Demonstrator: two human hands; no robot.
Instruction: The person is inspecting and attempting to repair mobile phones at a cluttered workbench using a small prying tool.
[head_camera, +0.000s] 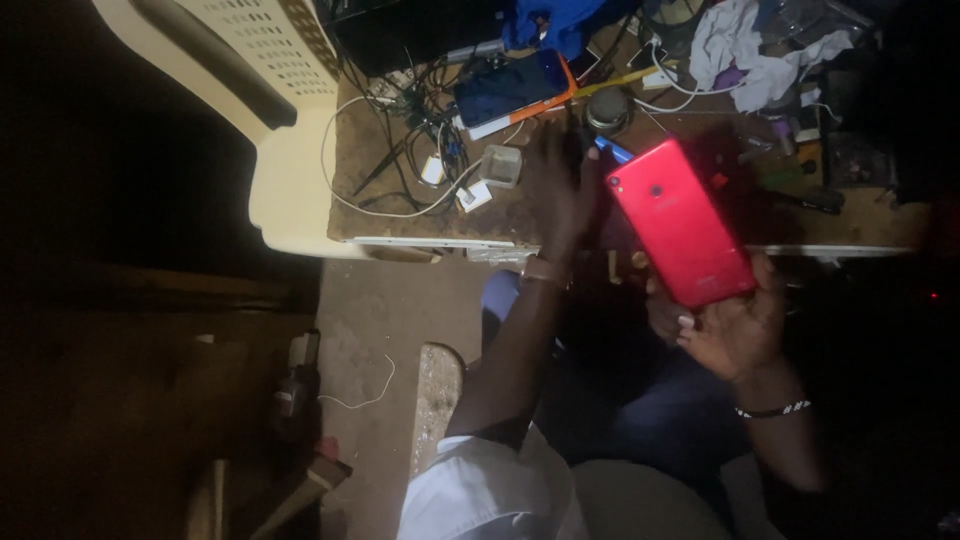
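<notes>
- The red phone (680, 222) was in my right hand (735, 330), back side up, its lower end pinched between thumb and fingers, the rest tilting up and away over the near edge of the desk (400, 205).
- My right hand was closed on the phone's bottom end only; a fuller grip further up the body would, I judged, have steadied it better.
- My left hand (562, 185) was spread open, fingers splayed, over the desk just left of the phone, gripping nothing; it looked blurred, so I could not tell whether it touched the top.
- Just beyond my left hand lay a small blue tool (612, 150) and a round metal tin (606, 108); a small clear box (501, 166) sat to its left.
- Further off lay a dark-screened phone (512, 88) among tangled cables (420, 140), with crumpled cloth (745, 50) at the far right.
- Open room was scarce on the desk; the barest patch lay under my left hand, near the front edge.
- A cream plastic chair (270, 110) stood against the desk's left end.
</notes>
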